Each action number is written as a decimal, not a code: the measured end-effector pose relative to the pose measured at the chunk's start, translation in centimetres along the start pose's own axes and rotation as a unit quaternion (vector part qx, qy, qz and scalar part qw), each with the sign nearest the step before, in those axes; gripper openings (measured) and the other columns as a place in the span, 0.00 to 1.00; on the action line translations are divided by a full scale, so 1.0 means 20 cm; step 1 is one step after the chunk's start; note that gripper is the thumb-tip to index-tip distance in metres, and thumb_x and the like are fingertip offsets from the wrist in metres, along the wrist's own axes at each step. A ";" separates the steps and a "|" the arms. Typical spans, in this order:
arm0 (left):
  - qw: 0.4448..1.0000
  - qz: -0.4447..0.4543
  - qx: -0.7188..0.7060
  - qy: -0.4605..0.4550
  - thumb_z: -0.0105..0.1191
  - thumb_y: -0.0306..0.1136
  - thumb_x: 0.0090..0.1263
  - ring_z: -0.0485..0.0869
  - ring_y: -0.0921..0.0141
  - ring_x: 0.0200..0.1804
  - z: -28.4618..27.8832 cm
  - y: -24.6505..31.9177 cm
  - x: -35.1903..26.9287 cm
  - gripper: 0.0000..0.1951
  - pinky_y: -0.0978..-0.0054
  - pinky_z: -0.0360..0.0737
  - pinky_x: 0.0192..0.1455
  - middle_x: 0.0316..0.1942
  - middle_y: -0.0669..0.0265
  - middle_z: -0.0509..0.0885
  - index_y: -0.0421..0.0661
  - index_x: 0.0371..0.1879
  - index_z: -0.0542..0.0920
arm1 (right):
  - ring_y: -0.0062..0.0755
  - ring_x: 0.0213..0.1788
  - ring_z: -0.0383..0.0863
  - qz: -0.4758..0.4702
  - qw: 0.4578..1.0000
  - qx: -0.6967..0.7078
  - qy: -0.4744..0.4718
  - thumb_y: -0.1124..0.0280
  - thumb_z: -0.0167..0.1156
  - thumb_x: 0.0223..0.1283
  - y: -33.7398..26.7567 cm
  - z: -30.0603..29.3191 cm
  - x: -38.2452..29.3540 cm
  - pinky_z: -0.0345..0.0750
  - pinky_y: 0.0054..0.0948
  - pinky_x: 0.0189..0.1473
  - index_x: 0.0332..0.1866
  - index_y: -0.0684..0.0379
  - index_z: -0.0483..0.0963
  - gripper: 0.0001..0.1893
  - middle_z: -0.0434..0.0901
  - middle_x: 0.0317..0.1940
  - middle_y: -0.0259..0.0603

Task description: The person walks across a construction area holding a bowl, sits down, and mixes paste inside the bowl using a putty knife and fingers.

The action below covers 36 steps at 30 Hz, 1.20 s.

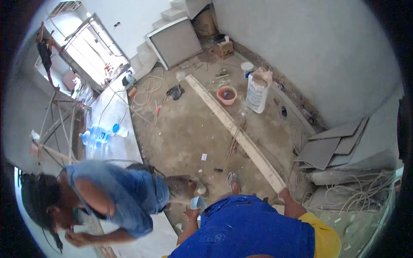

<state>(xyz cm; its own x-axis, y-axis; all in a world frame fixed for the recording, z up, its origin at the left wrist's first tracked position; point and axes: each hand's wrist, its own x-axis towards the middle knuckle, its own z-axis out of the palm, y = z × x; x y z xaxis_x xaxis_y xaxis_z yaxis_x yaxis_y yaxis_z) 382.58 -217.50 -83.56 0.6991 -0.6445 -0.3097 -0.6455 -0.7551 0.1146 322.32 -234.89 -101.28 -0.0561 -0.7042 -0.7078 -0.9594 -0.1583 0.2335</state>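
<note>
My left hand [191,213] holds a light-blue container [198,203], perhaps a plastic cup, beside my hip. My right hand [285,194] is at the near end of a long, pale, straight board [238,135], with the fingers seemingly around its edge. The board slants from there across the floor to the upper left. Thin rods or sticks [233,146] lie near the board's middle. A co-worker in a blue sleeveless top [113,187] stands close on my left, one hand raised near the mouth.
A pink basin [226,95], an open bag of powder [257,92] and a white bucket [247,67] stand beyond the board. Stacked tiles or slabs [332,143] and coiled hoses [358,192] lie at right. Water bottles [96,135] lie left, near scaffolding [59,125]. Cable loops [150,88] cross the floor.
</note>
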 end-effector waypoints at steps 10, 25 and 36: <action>0.977 -0.069 -0.202 -0.002 0.72 0.42 0.45 0.81 0.50 0.52 -0.62 0.75 1.26 0.33 0.56 0.77 0.54 0.48 0.50 0.83 0.44 0.52 0.77 | 0.54 0.63 0.74 0.125 0.872 0.466 0.083 0.53 0.68 0.49 -0.26 -1.18 0.24 0.71 0.47 0.64 0.57 0.75 0.71 0.37 0.73 0.59 0.66; 0.946 -0.199 -0.150 -0.207 0.77 0.44 0.41 0.84 0.56 0.48 -0.48 0.68 2.11 0.32 0.59 0.78 0.52 0.44 0.54 0.86 0.41 0.45 0.80 | 0.56 0.44 0.82 -0.061 0.936 0.319 0.133 0.64 0.61 0.47 -0.83 -2.89 2.01 0.77 0.49 0.47 0.39 0.62 0.80 0.16 0.82 0.38 0.59; 0.845 -0.360 -0.396 -0.002 0.76 0.35 0.45 0.83 0.57 0.49 -0.87 1.57 3.34 0.35 0.61 0.78 0.53 0.47 0.53 0.84 0.38 0.53 0.76 | 0.56 0.38 0.82 -0.199 0.848 0.450 0.197 0.65 0.62 0.51 -1.64 -4.85 2.40 0.76 0.44 0.41 0.37 0.62 0.79 0.12 0.82 0.34 0.57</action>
<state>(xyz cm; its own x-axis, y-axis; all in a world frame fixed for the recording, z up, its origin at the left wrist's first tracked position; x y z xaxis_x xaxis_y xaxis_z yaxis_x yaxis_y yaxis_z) 414.35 -286.32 -84.12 0.8208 0.0159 -0.5710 0.3563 -0.7956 0.4900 377.96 -330.59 -78.25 0.2486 -0.9238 -0.2913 -0.7124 0.0294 -0.7011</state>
